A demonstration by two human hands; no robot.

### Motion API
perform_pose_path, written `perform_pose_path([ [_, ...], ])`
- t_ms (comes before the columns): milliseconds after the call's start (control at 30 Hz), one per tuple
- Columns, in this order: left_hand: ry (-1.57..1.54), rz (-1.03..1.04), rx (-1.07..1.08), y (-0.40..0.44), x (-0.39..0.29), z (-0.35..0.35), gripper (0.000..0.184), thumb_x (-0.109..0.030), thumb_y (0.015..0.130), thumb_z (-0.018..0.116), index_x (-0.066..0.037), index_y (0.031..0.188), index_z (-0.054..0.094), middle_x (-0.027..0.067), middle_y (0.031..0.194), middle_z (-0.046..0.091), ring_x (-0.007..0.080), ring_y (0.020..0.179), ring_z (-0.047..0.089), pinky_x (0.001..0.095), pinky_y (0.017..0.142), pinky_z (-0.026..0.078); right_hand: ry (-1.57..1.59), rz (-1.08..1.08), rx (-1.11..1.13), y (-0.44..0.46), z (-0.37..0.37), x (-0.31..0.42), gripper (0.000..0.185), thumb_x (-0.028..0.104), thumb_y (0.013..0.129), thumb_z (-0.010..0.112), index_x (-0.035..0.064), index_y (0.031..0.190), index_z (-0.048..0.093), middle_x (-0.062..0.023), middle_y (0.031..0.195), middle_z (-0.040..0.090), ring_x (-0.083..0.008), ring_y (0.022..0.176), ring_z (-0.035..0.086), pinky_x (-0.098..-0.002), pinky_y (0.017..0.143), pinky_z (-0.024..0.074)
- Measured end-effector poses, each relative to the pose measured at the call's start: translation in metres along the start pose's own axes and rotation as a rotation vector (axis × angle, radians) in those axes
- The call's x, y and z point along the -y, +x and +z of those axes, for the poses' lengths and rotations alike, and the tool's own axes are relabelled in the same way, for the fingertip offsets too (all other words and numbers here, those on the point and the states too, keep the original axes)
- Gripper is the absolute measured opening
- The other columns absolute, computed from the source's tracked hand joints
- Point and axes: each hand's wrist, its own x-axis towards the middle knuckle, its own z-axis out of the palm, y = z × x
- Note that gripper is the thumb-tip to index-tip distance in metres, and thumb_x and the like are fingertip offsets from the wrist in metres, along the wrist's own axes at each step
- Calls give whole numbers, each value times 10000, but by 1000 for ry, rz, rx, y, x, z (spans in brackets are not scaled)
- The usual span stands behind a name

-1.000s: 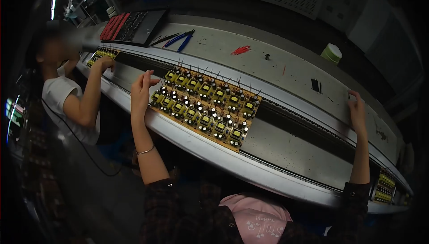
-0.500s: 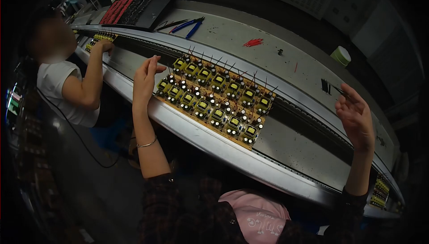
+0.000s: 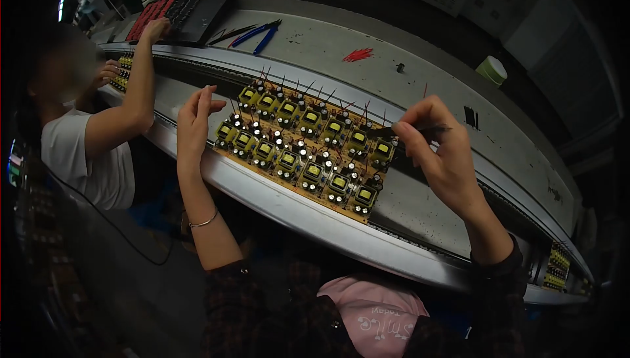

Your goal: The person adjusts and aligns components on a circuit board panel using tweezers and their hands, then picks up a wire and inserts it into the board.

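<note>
A panel of joined circuit boards (image 3: 328, 204) lies on the conveyor in front of me, carrying rows of yellow-cored transformers, small capacitors and upright thin leads. My right hand (image 3: 441, 154) is closed in a pinch around dark tweezers (image 3: 387, 132), whose tips reach over the panel's right end, near the transformers of the back row. Whether the tips grip anything is too small to tell. My left hand (image 3: 194, 127) is at the panel's left end, empty, with its fingers loosely stretched and apart.
Blue-handled pliers (image 3: 261, 38), red pieces (image 3: 358, 55), black strips (image 3: 471, 117) and a green-white roll (image 3: 491, 71) lie on the back ledge. At left, a co-worker (image 3: 88, 141) reaches to a tray (image 3: 190, 20) of red and black pieces. Another panel (image 3: 556, 267) sits far right.
My right hand has moved left from beside the black strips to over the panel's right end. The view has shifted slightly. The co-worker's hand has reached up to the tray.
</note>
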Motion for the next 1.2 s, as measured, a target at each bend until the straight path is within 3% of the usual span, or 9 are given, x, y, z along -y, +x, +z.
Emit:
perform_pose_path([
  [433, -37, -25, -9, 2, -1, -1, 427, -337, 979, 486, 47, 1113, 617, 115, 819, 680, 176, 814, 654, 259, 804, 501, -331, -41, 119, 18, 31, -7, 152, 154, 959, 480, 36, 866, 502, -3, 592, 468, -107, 490, 378, -268, 488, 321],
  [567, -15, -23, 11, 3, 1, -3, 416, -347, 978, 474, 11, 1136, 614, 106, 864, 690, 170, 831, 651, 264, 838, 489, -377, -99, 100, 20, 31, -10, 125, 152, 946, 497, 36, 901, 487, -43, 538, 513, -199, 408, 435, -328, 470, 367],
  [933, -45, -22, -2, 6, 2, -3, 415, -323, 978, 492, 49, 1115, 614, 113, 827, 678, 171, 810, 644, 259, 792, 493, -449, -131, 95, 22, 33, -7, 118, 142, 946, 494, 35, 900, 481, -47, 521, 503, -208, 402, 445, -332, 465, 367],
  [1200, -43, -20, 34, 11, 8, -6, 392, -319, 978, 484, 15, 1141, 609, 108, 870, 684, 171, 839, 646, 263, 841, 489, -469, -126, 93, 25, 35, -5, 111, 130, 940, 503, 33, 888, 486, -43, 516, 495, -191, 400, 434, -318, 450, 355],
])
